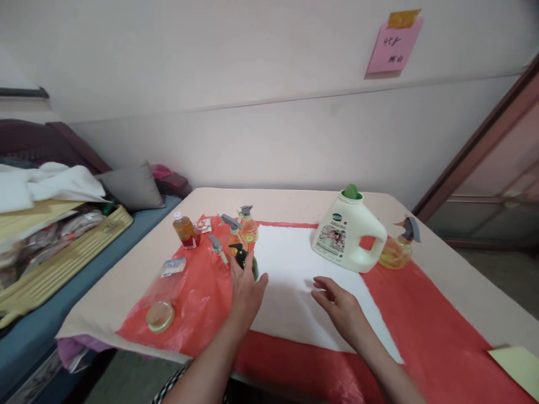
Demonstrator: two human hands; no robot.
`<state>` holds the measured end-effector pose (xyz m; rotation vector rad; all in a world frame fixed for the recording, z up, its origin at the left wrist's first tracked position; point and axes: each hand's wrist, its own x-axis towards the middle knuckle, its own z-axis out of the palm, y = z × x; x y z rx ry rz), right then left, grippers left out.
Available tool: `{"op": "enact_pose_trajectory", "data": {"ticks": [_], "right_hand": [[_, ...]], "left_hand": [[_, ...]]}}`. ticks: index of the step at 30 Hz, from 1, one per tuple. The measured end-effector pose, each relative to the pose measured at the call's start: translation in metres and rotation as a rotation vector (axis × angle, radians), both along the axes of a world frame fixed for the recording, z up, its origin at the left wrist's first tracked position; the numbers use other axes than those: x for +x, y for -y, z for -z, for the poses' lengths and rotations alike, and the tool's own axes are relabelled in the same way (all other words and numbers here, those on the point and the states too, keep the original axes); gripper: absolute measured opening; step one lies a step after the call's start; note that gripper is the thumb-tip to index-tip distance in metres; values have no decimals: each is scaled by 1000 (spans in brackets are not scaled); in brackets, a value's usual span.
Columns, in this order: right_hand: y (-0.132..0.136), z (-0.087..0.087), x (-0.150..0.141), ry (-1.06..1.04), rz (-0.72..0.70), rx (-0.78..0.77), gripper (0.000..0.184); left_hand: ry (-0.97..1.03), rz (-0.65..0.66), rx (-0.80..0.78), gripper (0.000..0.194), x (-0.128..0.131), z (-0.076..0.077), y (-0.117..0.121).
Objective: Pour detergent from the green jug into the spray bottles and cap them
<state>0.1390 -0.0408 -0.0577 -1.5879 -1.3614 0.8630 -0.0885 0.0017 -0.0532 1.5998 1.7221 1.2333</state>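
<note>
My left hand is in front of a dark green pump bottle, with its thumb spread away from the fingers. The hand hides part of this bottle, and I cannot tell whether they touch. Over the white sheet, my right hand is open, its fingers slightly bent and holding nothing. A large pale green jug with a green piece in its mouth stands beyond it. Close to my left hand are an orange spray bottle and a clear bottle with a grey spray head.
To the left are an amber bottle, a clear bag and a round lid on red plastic. A yellow spray bottle stands right of the jug. A pink note hangs on the wall.
</note>
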Motion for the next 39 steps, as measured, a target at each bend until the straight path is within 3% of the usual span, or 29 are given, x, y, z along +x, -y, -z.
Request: {"op": "enact_pose_trajectory", "data": {"ticks": [4,8,13,17,19,22,26,28,30,33,35,37,39], "right_hand": [[-1,0,-4,-122,-34,-66,37],[-2,-1,-8,-368,-38,-125,44],[3,-6,-16,-748,128,-294,56],[9,-14,-23,-1173,-168,-540,72],[11,-16,-25,-1196,-220,-536,68],[11,-13,-29,-1054,-138,-307,55],[11,-1,-39,-660,-2,152,71],[13,1,-44,-565,53,260,80],[15,-2,-46,-709,37,182,80],[18,-11,-43,-1113,-104,-188,70],[18,-14,-40,-1231,-169,-387,70],[16,-14,-38,-1221,-160,-404,60],[14,-12,-36,-1160,-101,-266,55]], "left_hand": [[-202,-76,-8,50,-1,0,-22],[-211,-39,71,37,3,-11,-24],[174,201,198,25,15,-26,-8],[432,356,76,25,23,-34,-2],[483,371,41,26,25,-35,-1],[582,285,3,28,26,-31,-2],[710,139,-42,36,28,-22,-7],[799,113,-71,41,28,-20,-10],[871,129,-72,41,27,-19,-13],[856,179,-37,36,26,-21,-14],[800,209,-27,34,26,-22,-14],[745,204,-17,33,26,-22,-13],[727,159,13,33,26,-23,-15]]}}
